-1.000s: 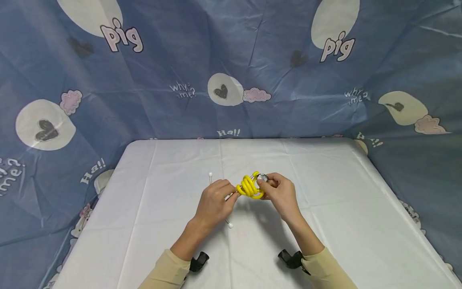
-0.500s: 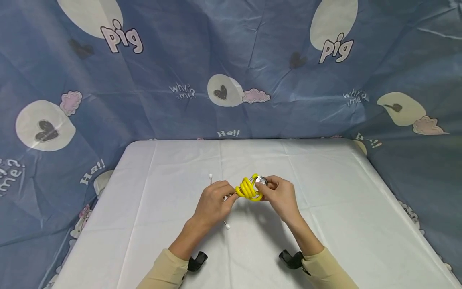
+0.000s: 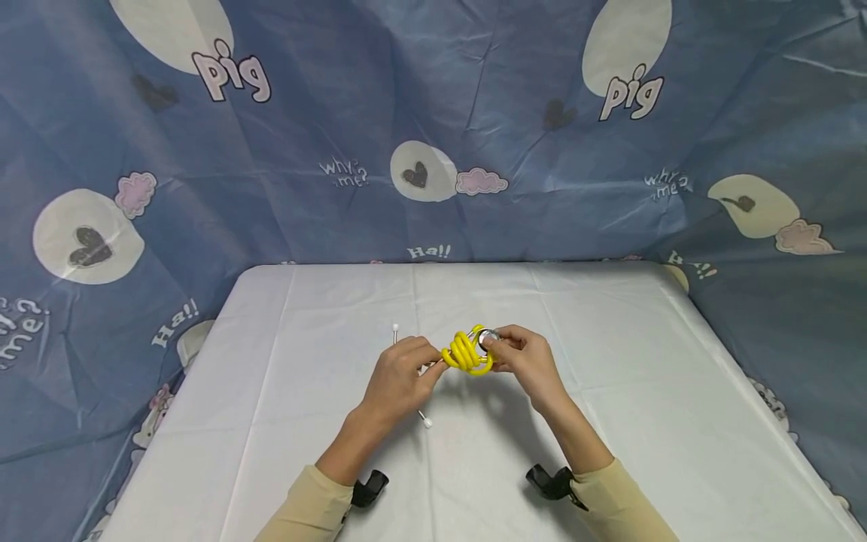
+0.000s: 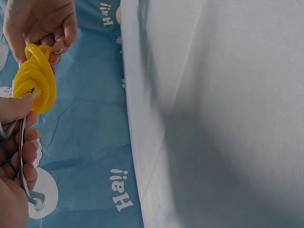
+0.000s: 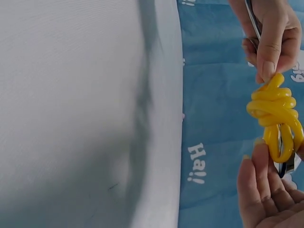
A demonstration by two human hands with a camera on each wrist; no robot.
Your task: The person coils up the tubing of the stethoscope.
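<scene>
A stethoscope is held up over the white table between both hands. Its yellow tubing (image 3: 463, 351) is wound into a tight knotted bundle, seen close in the right wrist view as stacked coils (image 5: 273, 105). My left hand (image 3: 402, 380) grips the metal ear tubes where they meet the tubing. White ear tips, one at the near end (image 3: 428, 423), stick out on either side of that hand. My right hand (image 3: 531, 369) pinches the round silver chest piece (image 3: 489, 339), its thumb across the face. Part of the metal tube (image 4: 21, 152) shows along the left palm.
A white cloth covers the table (image 3: 325, 316). Behind and beside it hangs a blue printed curtain (image 3: 433, 98). Black wrist-worn cameras, one on the left (image 3: 370, 488) and one on the right (image 3: 550, 482), jut inward below the hands.
The tubing bundle and chest piece have shifted slightly left since a second ago, and the near ear tip moved a little left too. Both hands keep their hold.
</scene>
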